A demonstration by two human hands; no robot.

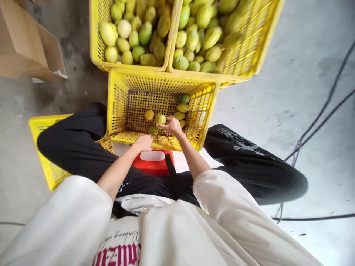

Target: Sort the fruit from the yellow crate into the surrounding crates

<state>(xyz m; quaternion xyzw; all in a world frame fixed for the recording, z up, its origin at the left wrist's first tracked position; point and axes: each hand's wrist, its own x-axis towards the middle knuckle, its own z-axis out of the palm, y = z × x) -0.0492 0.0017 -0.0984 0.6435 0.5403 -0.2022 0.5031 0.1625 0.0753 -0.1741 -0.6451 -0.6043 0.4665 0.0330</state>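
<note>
A yellow plastic crate [163,76] with slotted walls stands between my legs. Inside it, several small green and yellow fruits lie on the perforated floor, mostly along the right side. My right hand [174,126] reaches into the crate, its thumb and fingers closed about a yellow-green round fruit [160,119]. Just left of that is an orange-yellow fruit [149,115], and nearer me a green fruit [153,130]. On the crate's near rim rests my left hand [144,142], curled over the edge; its fingertips are mostly hidden.
Beyond the crate, a left yellow crate [97,55] and a right yellow crate [260,48] hold many similar fruits. A cardboard box [24,40] stands far left. Another yellow crate [47,151] is beside my left leg. Below my hands is a red object [152,168]. Black cables [318,123] cross the right floor.
</note>
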